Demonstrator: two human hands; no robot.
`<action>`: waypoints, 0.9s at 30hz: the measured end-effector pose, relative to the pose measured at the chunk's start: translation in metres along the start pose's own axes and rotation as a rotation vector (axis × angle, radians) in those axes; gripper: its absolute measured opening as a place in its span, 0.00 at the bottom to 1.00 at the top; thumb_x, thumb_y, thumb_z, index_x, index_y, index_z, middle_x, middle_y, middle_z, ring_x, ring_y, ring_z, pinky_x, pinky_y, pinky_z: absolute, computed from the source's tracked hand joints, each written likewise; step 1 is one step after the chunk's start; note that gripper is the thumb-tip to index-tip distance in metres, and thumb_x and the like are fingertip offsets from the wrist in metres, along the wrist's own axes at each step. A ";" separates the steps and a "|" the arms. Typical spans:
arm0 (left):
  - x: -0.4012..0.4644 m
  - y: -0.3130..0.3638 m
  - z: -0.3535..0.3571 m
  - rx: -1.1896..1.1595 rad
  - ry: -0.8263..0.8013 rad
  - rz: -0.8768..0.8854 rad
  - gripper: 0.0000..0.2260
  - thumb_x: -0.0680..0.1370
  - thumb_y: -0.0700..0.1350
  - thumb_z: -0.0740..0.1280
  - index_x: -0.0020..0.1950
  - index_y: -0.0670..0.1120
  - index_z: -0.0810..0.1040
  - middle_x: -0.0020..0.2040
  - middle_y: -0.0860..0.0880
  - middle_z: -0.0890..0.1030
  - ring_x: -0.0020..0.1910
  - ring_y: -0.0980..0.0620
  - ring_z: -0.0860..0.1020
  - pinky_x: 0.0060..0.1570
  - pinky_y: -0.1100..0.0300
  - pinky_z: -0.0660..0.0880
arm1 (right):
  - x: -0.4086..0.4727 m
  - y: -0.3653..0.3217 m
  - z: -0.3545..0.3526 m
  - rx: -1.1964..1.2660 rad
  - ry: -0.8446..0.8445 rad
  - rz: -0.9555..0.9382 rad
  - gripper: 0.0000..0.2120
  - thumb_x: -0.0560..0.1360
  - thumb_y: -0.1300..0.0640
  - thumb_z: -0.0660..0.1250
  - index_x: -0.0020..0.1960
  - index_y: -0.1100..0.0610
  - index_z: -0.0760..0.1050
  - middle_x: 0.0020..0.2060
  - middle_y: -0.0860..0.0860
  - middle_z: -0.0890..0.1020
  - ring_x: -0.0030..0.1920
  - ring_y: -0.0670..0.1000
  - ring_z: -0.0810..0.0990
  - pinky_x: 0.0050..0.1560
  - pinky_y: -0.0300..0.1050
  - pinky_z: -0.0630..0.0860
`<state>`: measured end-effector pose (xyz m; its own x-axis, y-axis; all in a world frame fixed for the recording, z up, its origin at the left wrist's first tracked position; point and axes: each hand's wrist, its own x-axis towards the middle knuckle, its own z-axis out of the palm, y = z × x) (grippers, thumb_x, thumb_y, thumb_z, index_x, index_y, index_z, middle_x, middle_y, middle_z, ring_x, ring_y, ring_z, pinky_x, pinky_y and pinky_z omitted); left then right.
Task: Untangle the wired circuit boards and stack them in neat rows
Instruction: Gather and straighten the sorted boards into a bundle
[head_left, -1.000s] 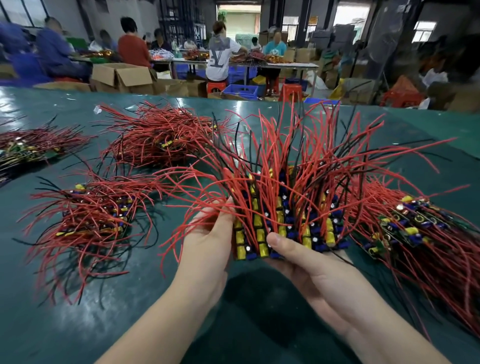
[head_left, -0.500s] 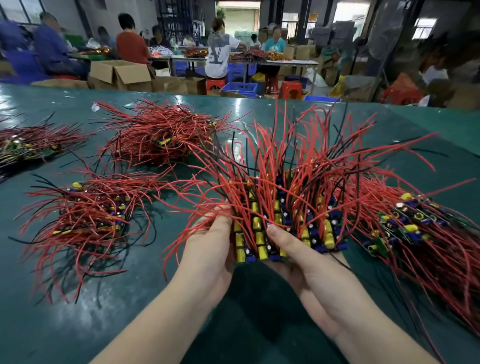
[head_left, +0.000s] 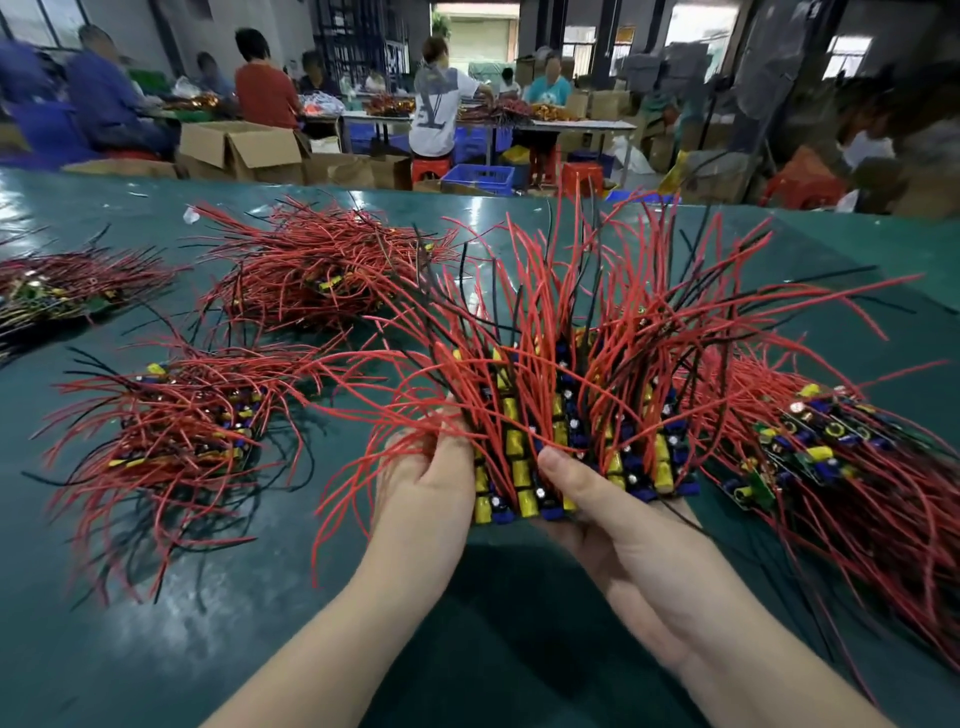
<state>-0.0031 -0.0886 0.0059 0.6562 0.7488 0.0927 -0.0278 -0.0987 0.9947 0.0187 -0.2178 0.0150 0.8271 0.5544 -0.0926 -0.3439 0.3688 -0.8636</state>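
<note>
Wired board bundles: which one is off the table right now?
The middle bundle, held between left hand and right hand, wires fanning upward. The others lie flat on the green table.

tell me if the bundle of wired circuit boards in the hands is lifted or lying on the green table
Lifted: left hand and right hand hold bundle above green table.

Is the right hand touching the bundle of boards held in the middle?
Touching. The head view shows the right hand under the held bundle of boards, its thumb pressed on the front row.
</note>
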 end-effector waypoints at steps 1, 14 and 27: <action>0.000 0.000 0.000 0.011 0.015 0.004 0.19 0.79 0.51 0.61 0.28 0.50 0.75 0.30 0.59 0.76 0.42 0.48 0.72 0.48 0.63 0.62 | 0.000 0.000 0.000 0.012 0.006 -0.007 0.17 0.60 0.53 0.79 0.49 0.48 0.85 0.52 0.51 0.85 0.54 0.48 0.83 0.49 0.41 0.80; -0.003 0.005 0.004 -0.173 -0.055 -0.096 0.13 0.80 0.46 0.61 0.36 0.49 0.75 0.35 0.59 0.80 0.34 0.67 0.77 0.45 0.66 0.70 | 0.000 -0.004 0.002 0.139 0.098 0.004 0.16 0.55 0.59 0.76 0.43 0.56 0.86 0.46 0.56 0.86 0.42 0.50 0.86 0.39 0.44 0.83; 0.003 -0.003 0.010 -0.164 -0.069 -0.028 0.15 0.81 0.41 0.60 0.35 0.51 0.77 0.33 0.63 0.81 0.36 0.70 0.76 0.41 0.73 0.70 | -0.003 -0.010 0.015 -0.030 0.122 0.078 0.06 0.69 0.60 0.70 0.41 0.58 0.86 0.40 0.54 0.86 0.44 0.54 0.85 0.47 0.47 0.82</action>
<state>0.0066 -0.0929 0.0031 0.7085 0.7025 0.0673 -0.1276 0.0337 0.9913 0.0132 -0.2117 0.0316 0.8471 0.4847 -0.2178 -0.3970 0.3049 -0.8657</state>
